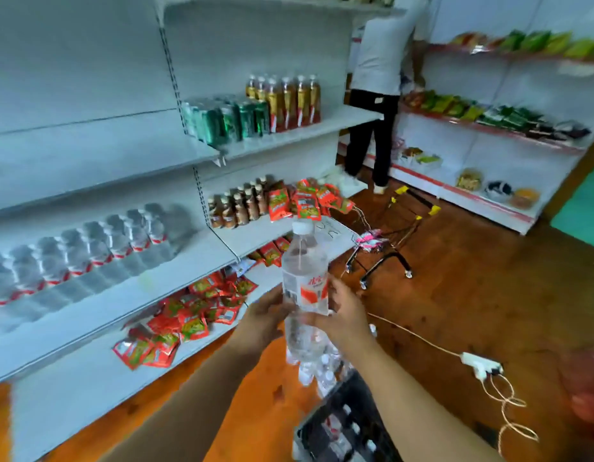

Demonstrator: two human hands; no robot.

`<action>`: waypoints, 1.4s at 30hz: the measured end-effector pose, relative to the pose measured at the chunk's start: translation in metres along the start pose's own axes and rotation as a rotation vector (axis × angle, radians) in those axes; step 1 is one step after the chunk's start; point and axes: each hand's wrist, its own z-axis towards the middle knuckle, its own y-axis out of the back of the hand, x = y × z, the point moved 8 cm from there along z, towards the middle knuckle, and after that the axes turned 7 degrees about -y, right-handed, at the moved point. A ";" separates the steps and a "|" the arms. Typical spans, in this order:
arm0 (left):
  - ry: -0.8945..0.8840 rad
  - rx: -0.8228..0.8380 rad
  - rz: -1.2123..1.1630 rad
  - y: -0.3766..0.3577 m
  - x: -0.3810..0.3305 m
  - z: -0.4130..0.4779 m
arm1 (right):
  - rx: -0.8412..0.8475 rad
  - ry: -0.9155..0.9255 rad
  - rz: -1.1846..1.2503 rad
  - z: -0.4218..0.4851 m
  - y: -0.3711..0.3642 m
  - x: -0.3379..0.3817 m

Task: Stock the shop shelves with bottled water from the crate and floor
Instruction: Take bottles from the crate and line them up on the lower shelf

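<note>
Bottle of water (304, 271) stands upright between the two hands, cap up, its long axis close to vertical. The left hand (265, 318) grips it from the left at the level of the red-and-white label, fingers curled against its side. The right hand (342, 315) wraps it from the right, thumb lying up along the label (both hands hold the one bottle, and neither is spread). The lower half of the bottle hangs below the hands.

The move ahead looks like a carry to the left and away from the person. The row of stocked bottles (89, 248) stands on a shelf (192, 261) up and to the left of the hands, and the left hand is the nearer one to it. Bare shelf shows at the row's right end, the end closest to the hands, just before the slotted upright (207, 208) that divides the bays. The shelf above (105, 181) overhangs the row, so the bottle probably has to pass under that edge while staying upright. Red sachets (189, 315) lie on the shelf just left of and below the left hand, near the likely path.

Below the hands, loose bottles (322, 365) stand on the floor beside the black crate (352, 411); blur hides whether they touch it. Right of the hands the floor holds only a power strip (480, 361) and its cord.
</note>
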 end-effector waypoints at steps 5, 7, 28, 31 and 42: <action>-0.076 -0.064 -0.013 0.094 -0.032 0.019 | 0.054 0.125 -0.110 0.056 -0.090 0.054; -0.113 -0.093 0.009 0.133 -0.041 0.032 | 0.068 0.164 -0.123 0.077 -0.128 0.073; 0.042 -0.450 0.100 0.376 0.042 0.262 | 0.573 -0.003 -0.303 0.388 -0.333 0.067; 0.083 -0.480 0.100 0.386 0.064 0.299 | 0.622 -0.015 -0.361 0.434 -0.343 0.058; 0.014 -0.650 0.135 0.466 0.187 0.390 | 0.559 0.063 -0.232 0.560 -0.417 -0.029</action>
